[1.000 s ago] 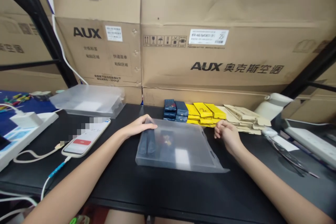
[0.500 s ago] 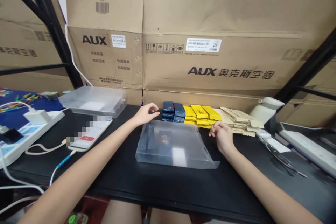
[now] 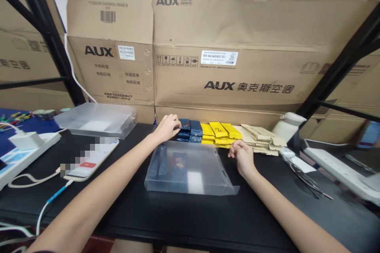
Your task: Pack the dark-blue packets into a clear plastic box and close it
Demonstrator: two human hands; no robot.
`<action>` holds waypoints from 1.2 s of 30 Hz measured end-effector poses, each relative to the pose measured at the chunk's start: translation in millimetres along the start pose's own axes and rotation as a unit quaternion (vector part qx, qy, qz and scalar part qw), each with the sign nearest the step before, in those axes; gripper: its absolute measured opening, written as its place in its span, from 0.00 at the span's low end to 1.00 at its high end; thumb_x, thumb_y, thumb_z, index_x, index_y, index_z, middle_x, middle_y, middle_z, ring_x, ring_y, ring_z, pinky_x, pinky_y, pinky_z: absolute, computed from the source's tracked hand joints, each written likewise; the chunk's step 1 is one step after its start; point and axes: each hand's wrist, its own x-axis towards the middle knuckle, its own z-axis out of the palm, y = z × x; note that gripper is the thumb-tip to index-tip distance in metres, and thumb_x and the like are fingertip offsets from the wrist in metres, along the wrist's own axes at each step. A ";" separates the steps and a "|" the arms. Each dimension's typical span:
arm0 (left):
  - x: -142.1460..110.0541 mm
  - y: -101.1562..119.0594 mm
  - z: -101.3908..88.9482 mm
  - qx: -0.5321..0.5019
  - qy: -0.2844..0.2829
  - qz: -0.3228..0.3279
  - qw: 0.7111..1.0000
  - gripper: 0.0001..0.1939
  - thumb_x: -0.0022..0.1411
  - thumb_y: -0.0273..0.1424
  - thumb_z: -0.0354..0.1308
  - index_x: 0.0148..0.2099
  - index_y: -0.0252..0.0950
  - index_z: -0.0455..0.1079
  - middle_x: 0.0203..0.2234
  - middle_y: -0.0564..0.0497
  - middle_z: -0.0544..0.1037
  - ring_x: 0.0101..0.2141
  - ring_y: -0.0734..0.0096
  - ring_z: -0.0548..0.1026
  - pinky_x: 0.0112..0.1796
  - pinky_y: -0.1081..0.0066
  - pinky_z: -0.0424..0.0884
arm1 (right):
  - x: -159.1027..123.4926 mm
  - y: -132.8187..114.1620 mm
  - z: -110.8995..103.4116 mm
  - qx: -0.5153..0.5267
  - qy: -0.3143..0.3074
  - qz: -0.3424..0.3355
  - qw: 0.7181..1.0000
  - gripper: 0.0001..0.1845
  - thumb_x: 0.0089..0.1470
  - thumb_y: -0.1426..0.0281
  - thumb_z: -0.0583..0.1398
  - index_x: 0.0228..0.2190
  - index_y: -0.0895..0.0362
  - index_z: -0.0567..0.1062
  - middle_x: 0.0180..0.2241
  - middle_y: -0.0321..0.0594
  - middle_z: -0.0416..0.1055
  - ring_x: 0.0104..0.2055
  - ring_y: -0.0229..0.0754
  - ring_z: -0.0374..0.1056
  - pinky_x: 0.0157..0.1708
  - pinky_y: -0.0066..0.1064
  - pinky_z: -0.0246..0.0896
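A clear plastic box (image 3: 184, 185) lies flat in front of me, and some dark blue packets show through its top. Behind it a stack of dark blue packets (image 3: 196, 127) stands against the cardboard. My left hand (image 3: 168, 128) is at this stack's left end, fingers bent and thumb apart at the nearest packet; no firm hold shows. Beside the box's right back corner is my right hand (image 3: 242, 158), its fingers curled in with nothing visible in them. Yellow packets (image 3: 220, 130) and beige paper packets (image 3: 259, 136) continue the row to the right.
More clear plastic boxes (image 3: 92, 120) are stacked at the back left. A phone (image 3: 95, 162) with a cable and a power strip (image 3: 47, 142) lie nearer. On the right are a white bottle (image 3: 286, 128), a dark cable (image 3: 303, 176) and another power strip (image 3: 335, 170). Large cardboard (image 3: 225, 106) walls the back.
My left hand has moved right to the dark blue packets. My right hand keeps its place beside the clear box, still curled. The view has tilted up and shifted slightly right.
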 end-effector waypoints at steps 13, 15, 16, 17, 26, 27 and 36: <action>-16.3 18.5 -35.1 0.059 0.072 0.066 0.993 0.10 0.65 0.29 0.50 0.34 0.35 0.71 0.31 0.48 0.70 0.35 0.64 0.65 0.40 0.62 0.59 | -1.4 -2.4 1.7 0.003 0.002 -0.006 1.000 0.04 0.37 0.75 0.55 0.17 0.56 0.64 0.12 0.28 0.61 0.11 0.28 0.53 0.14 0.22 0.58; -26.9 25.3 -45.1 0.078 0.104 0.081 0.988 0.09 0.65 0.28 0.50 0.34 0.35 0.70 0.31 0.48 0.70 0.34 0.66 0.65 0.41 0.62 0.60 | -1.8 -2.9 2.7 0.004 0.002 -0.005 1.000 0.04 0.36 0.75 0.55 0.17 0.56 0.64 0.12 0.27 0.61 0.11 0.29 0.53 0.14 0.23 0.58; -31.9 28.9 -48.8 0.087 0.125 0.087 0.985 0.10 0.65 0.28 0.50 0.33 0.35 0.70 0.30 0.49 0.70 0.33 0.66 0.65 0.41 0.62 0.61 | -2.0 -3.1 3.2 0.004 0.001 -0.004 1.000 0.04 0.36 0.75 0.55 0.17 0.56 0.64 0.12 0.27 0.61 0.11 0.29 0.53 0.14 0.23 0.58; -36.6 32.4 -51.4 0.094 0.142 0.094 0.981 0.10 0.65 0.27 0.50 0.33 0.35 0.70 0.29 0.49 0.70 0.33 0.67 0.65 0.41 0.62 0.61 | -2.3 -3.4 3.6 0.003 0.001 -0.004 1.000 0.04 0.36 0.75 0.56 0.17 0.56 0.64 0.11 0.27 0.61 0.11 0.29 0.53 0.14 0.23 0.58; -62.6 54.1 -56.1 0.081 0.263 0.174 0.946 0.05 0.61 0.22 0.56 0.37 0.37 0.69 0.27 0.53 0.71 0.31 0.73 0.68 0.48 0.62 0.67 | -8.9 -9.4 10.5 -0.032 -0.004 -0.008 0.999 0.02 0.41 0.71 0.62 0.23 0.56 0.75 0.23 0.36 0.73 0.28 0.38 0.71 0.26 0.26 0.68; -64.6 54.8 -56.8 0.077 0.262 0.177 0.946 0.06 0.60 0.22 0.56 0.38 0.38 0.69 0.28 0.53 0.72 0.32 0.73 0.69 0.48 0.61 0.67 | -9.8 -10.2 11.4 -0.038 -0.004 -0.014 0.999 0.03 0.43 0.70 0.63 0.25 0.56 0.76 0.25 0.37 0.74 0.31 0.39 0.72 0.30 0.27 0.69; -74.1 66.4 -57.1 0.009 0.179 0.188 0.966 0.06 0.62 0.24 0.55 0.39 0.40 0.70 0.31 0.52 0.75 0.34 0.73 0.70 0.45 0.64 0.67 | -18.9 -18.4 19.0 -0.125 -0.104 -0.069 0.984 0.16 0.51 0.55 0.62 0.35 0.54 0.80 0.40 0.42 0.78 0.47 0.47 0.72 0.54 0.39 0.61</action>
